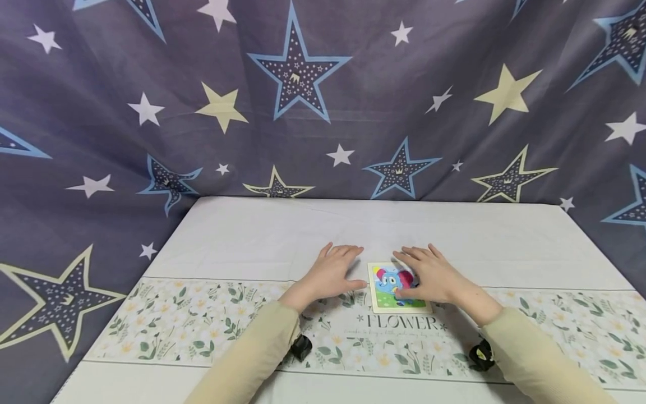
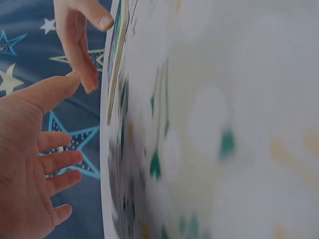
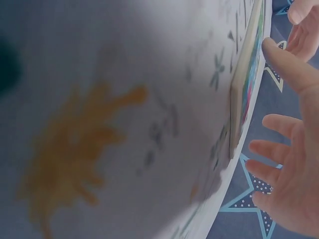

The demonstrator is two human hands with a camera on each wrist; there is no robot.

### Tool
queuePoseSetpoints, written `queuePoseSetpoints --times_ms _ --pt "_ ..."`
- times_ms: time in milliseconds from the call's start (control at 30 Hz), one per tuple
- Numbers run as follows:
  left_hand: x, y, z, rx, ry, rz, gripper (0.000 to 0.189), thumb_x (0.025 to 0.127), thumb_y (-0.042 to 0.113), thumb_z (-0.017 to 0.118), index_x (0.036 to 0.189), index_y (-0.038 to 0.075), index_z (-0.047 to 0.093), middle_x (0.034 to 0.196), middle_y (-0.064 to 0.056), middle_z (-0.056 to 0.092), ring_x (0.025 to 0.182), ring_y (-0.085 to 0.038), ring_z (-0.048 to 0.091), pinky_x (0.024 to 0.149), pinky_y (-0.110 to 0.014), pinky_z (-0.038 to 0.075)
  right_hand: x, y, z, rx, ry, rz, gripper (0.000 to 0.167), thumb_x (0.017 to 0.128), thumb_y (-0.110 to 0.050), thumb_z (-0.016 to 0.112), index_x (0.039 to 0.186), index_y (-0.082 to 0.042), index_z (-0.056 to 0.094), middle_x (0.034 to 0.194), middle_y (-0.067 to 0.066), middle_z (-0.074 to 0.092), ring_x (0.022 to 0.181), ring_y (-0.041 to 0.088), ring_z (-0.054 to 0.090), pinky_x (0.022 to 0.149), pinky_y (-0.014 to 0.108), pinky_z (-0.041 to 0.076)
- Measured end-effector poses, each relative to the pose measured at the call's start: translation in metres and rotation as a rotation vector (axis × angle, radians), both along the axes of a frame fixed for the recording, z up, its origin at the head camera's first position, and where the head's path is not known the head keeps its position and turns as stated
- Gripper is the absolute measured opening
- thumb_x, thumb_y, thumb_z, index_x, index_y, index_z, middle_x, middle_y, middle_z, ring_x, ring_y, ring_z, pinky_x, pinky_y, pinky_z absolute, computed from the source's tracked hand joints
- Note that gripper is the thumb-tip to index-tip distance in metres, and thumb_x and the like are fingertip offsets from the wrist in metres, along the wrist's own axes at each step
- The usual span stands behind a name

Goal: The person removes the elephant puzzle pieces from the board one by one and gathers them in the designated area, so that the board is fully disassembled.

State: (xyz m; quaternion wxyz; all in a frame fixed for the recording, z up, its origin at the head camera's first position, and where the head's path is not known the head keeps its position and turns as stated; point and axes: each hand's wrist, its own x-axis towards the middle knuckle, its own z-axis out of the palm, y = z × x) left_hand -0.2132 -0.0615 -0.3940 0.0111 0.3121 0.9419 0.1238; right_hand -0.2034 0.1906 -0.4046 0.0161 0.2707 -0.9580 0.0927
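The left hand (image 1: 333,274) and right hand (image 1: 433,277) were spread and empty, and the square, cream-edged board with a blue elephant (image 1: 387,283) lay on the white flowery cloth (image 1: 202,325) of the bench (image 1: 404,224), just below the right thumb (image 1: 411,293), which I thought might bump it crooked by dipping.

Sleeved arms (image 1: 247,350) extend forward, left hand (image 1: 330,275) and right hand (image 1: 436,278) apart, fingers (image 2: 60,161) loosely spread.

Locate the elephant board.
Head view: right of image centre, the elephant board lies on the table just beyond the printed word FLOWER, between the left hand and the right hand, which partly hides it.
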Motion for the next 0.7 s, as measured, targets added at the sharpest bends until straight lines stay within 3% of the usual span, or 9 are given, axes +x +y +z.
queuePoseSetpoints --times_ms 300,433,567,700 --pt "0.002 0.021 -0.003 0.003 -0.09 -0.039 0.071 0.081 0.048 0.061 0.138 0.012 0.039 0.14 -0.005 0.04 0.13 -0.022 0.035 0.108 -0.042 0.021 0.002 -0.003 0.0 -0.017 -0.05 0.034 0.084 0.069 -0.056 0.069 0.134 -0.008 0.045 0.131 0.018 0.047 0.121 0.037 0.042 0.101 0.06 0.022" --pt "0.001 0.028 -0.003 0.029 -0.125 -0.047 0.068 0.081 0.044 0.063 0.136 0.011 0.041 0.136 -0.005 0.044 0.127 -0.022 0.038 0.105 -0.04 0.026 0.001 -0.002 0.0 -0.028 -0.058 0.049 0.082 0.07 -0.053 0.07 0.132 -0.006 0.046 0.126 0.017 0.05 0.115 0.037 0.047 0.097 0.057 0.03" --pt "-0.001 0.032 -0.004 0.04 -0.14 -0.047 0.063 0.08 0.041 0.065 0.132 0.011 0.047 0.129 -0.004 0.048 0.119 -0.019 0.043 0.101 -0.037 0.031 0.0 -0.002 -0.002 -0.046 -0.066 0.065 0.08 0.07 -0.051 0.071 0.131 -0.005 0.048 0.12 0.015 0.053 0.107 0.033 0.052 0.09 0.052 0.039" --pt "-0.002 0.036 -0.006 0.023 -0.128 -0.055 0.057 0.08 0.041 0.066 0.127 0.011 0.054 0.12 -0.002 0.051 0.108 -0.015 0.045 0.094 -0.032 0.035 -0.001 -0.002 -0.003 -0.074 -0.093 0.055 0.082 0.068 -0.052 0.072 0.13 -0.003 0.049 0.118 0.014 0.052 0.105 0.032 0.051 0.087 0.051 0.04"
